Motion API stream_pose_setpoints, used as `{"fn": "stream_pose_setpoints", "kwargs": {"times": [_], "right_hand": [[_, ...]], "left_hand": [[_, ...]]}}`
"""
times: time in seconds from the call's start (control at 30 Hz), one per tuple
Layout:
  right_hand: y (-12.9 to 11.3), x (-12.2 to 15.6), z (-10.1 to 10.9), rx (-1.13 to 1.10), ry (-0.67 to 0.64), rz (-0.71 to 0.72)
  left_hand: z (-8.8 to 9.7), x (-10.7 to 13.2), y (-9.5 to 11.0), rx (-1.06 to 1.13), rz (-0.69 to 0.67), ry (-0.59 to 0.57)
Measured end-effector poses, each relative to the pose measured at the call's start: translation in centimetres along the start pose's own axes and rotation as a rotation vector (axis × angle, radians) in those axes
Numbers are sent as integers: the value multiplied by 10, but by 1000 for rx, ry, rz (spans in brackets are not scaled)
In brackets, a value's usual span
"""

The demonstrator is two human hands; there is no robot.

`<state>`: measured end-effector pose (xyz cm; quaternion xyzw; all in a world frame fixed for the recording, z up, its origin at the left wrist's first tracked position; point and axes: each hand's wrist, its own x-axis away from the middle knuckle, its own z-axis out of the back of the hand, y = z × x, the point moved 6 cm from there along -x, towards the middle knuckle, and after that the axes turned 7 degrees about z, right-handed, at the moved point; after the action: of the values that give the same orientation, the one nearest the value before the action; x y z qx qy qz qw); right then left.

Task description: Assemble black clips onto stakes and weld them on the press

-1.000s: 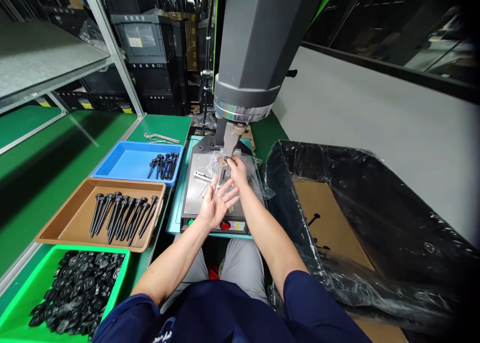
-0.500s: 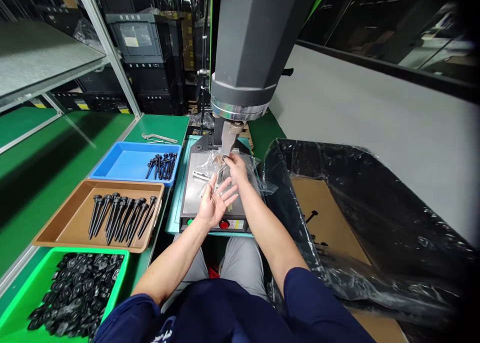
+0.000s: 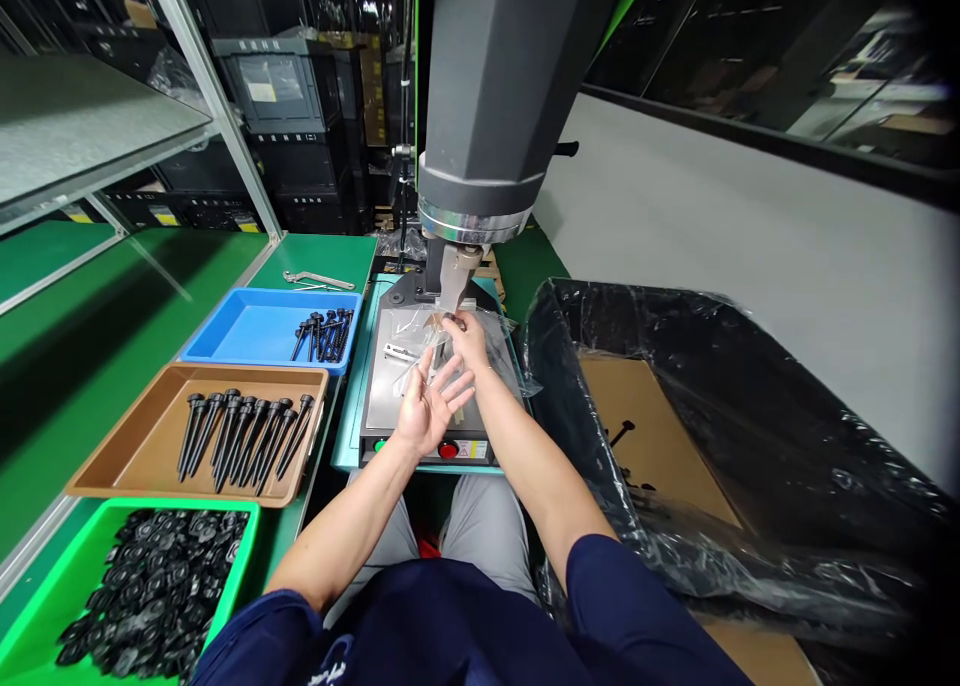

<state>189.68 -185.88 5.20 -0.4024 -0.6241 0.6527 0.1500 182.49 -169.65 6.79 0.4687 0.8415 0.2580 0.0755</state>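
My right hand (image 3: 471,342) has its thumb and fingers pinched on a small black part (image 3: 453,319), right below the metal tip (image 3: 456,274) of the machine head. What lies under that part is mostly hidden by clear plastic film and my fingers. In front of it, my left hand (image 3: 426,413) is palm up with spread fingers and holds nothing. Crumpled clear plastic film (image 3: 491,328) covers part of the metal plate (image 3: 382,396). Left of my hands, a white-handled cutter (image 3: 400,352) rests on the plate.
At left stand a blue tray (image 3: 225,328) with black screw-like pieces, a brown tray (image 3: 142,436) with long black spikes, and a green bin (image 3: 45,591) of black discs. A wrench (image 3: 319,279) lies behind. Right is a black-lined box (image 3: 652,326). The machine head (image 3: 487,86) overhangs.
The view has shifted slightly. My right hand remains at the small black part under the metal tip, its fingers slightly moved. My left hand stays open in the same place.
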Motion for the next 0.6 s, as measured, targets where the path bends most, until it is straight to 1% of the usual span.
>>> {"fn": "stream_pose_setpoints", "kwargs": {"times": [0.1, 0.2, 0.33, 0.47, 0.6], "right_hand": [[5, 2, 1, -7, 1, 26], [12, 7, 6, -18, -28, 44], [25, 16, 13, -43, -84, -25], [34, 25, 18, -81, -139, -41], [47, 34, 23, -113, -134, -108]], "left_hand": [[1, 1, 0, -8, -7, -2], [4, 2, -2, -4, 0, 28], [12, 4, -4, -9, -7, 75], [21, 6, -4, -17, -28, 111], [29, 8, -5, -18, -24, 117]]}}
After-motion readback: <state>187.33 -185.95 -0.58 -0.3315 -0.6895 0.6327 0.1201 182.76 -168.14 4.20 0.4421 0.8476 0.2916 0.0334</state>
